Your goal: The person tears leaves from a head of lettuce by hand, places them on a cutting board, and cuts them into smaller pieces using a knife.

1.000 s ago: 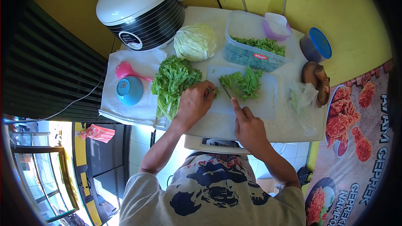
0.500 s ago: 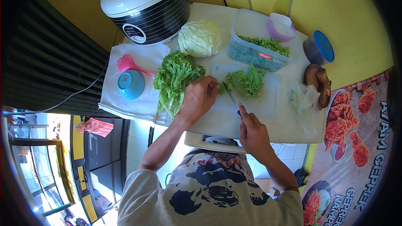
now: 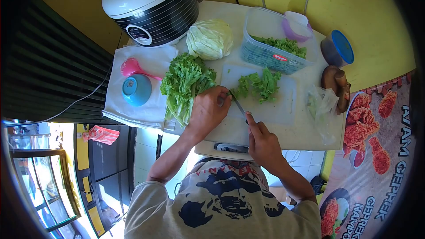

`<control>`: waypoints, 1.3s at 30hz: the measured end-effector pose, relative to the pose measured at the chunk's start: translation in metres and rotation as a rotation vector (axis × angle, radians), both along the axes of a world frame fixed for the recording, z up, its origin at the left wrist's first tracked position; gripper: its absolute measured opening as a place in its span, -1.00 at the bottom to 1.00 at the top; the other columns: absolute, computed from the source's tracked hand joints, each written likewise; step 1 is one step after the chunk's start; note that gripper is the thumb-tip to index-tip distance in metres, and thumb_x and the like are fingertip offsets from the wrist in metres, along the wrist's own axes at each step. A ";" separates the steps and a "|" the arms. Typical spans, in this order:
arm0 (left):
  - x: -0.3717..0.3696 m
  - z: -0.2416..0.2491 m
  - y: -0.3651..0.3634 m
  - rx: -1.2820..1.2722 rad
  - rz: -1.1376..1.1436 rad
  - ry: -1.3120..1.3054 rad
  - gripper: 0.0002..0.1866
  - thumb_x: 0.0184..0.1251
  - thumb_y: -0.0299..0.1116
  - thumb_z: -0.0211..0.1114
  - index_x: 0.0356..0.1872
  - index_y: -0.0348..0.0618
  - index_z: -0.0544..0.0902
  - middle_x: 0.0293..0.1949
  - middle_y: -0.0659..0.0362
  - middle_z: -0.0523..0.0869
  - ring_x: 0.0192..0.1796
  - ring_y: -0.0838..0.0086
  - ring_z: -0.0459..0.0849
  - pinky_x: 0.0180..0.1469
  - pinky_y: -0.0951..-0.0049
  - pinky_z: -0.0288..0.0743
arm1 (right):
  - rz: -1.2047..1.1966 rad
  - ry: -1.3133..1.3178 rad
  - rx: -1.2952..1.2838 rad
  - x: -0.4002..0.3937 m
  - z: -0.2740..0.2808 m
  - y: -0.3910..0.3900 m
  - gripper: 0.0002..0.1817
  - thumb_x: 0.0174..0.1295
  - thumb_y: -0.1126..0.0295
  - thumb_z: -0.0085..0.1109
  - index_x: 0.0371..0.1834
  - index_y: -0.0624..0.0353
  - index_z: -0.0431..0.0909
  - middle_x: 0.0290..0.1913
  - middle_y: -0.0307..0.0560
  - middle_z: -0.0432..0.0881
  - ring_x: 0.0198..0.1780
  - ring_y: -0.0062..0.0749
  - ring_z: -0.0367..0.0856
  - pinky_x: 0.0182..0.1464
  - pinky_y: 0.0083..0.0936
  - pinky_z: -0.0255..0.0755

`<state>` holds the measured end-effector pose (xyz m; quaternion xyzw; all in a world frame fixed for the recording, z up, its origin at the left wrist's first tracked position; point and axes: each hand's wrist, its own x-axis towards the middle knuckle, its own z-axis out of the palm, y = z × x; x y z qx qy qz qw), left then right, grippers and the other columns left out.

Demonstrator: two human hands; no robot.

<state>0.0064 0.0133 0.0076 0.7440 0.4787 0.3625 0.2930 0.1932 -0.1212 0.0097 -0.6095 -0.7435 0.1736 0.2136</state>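
Note:
My right hand [image 3: 265, 147] grips a knife [image 3: 238, 106], forefinger stretched along its back. The blade points up and left, its tip close to the fingertips of my left hand [image 3: 210, 109]. My left fingers are pinched on a piece of lettuce at the left edge of the white cutting board [image 3: 285, 114]; most of that piece is hidden. Cut lettuce leaves [image 3: 264, 85] lie on the board just right of the blade. A bunch of leafy lettuce [image 3: 186, 77] rests to the left of my left hand, its stalks towards me.
Behind the board stands a clear container [image 3: 270, 60] with lettuce inside. A cabbage [image 3: 210, 39] sits beside a rice cooker [image 3: 152, 13]. At left are a blue bowl [image 3: 137, 90] and a pink ladle [image 3: 130, 67]; at right, a plastic bag [image 3: 323, 106] and a blue-lidded tub [image 3: 338, 49].
The knife and my right hand have moved slightly left, bringing the blade closer to my left fingertips. My left hand has shifted a little down. The cut leaves stay on the board.

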 end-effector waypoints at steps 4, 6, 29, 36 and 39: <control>-0.001 -0.002 0.000 -0.001 0.017 -0.022 -0.84 0.28 -0.52 0.45 -0.16 -0.35 0.75 -0.32 -0.05 0.80 -0.31 0.16 0.79 -0.18 0.24 0.67 | 0.020 -0.063 0.004 0.006 0.003 0.000 -0.21 0.34 0.54 0.20 0.68 0.13 0.21 -0.22 0.01 0.56 -0.54 -0.12 0.60 -0.47 -0.20 0.59; -0.002 -0.006 0.001 0.034 0.017 0.012 -0.81 0.27 -0.51 0.49 -0.12 -0.33 0.77 -0.32 0.03 0.80 -0.36 0.36 0.77 -0.22 0.38 0.68 | 0.023 -0.089 0.008 0.008 0.005 -0.001 -0.20 0.32 0.54 0.21 0.68 0.13 0.22 -0.23 0.00 0.56 -0.54 -0.14 0.61 -0.47 -0.21 0.60; -0.007 0.011 0.006 -0.035 -0.046 -0.028 -0.80 0.37 -0.57 0.36 -0.03 -0.34 0.66 -0.22 -0.13 0.74 -0.23 0.00 0.78 -0.11 0.10 0.66 | -0.017 -0.020 0.057 0.012 0.013 0.003 -0.23 0.33 0.58 0.20 0.66 0.15 0.26 -0.26 -0.03 0.58 -0.52 -0.17 0.64 -0.46 -0.28 0.60; 0.004 0.008 0.014 0.140 -0.115 0.112 -0.56 0.31 -0.47 0.49 0.21 -0.28 0.68 0.01 -0.08 0.73 -0.10 0.14 0.78 -0.04 0.18 0.67 | -0.134 0.013 0.071 0.023 0.010 0.001 -0.29 0.40 0.58 0.15 0.64 0.16 0.27 -0.27 0.04 0.61 -0.47 -0.07 0.68 -0.43 -0.22 0.61; 0.010 0.010 0.012 0.101 -0.176 0.139 -0.41 0.25 -0.42 0.57 0.32 -0.25 0.62 0.08 -0.09 0.70 -0.08 0.05 0.78 -0.01 0.16 0.68 | -0.111 0.006 0.019 0.021 0.011 -0.001 -0.29 0.41 0.57 0.15 0.64 0.17 0.26 -0.27 0.06 0.61 -0.46 -0.04 0.68 -0.42 -0.18 0.61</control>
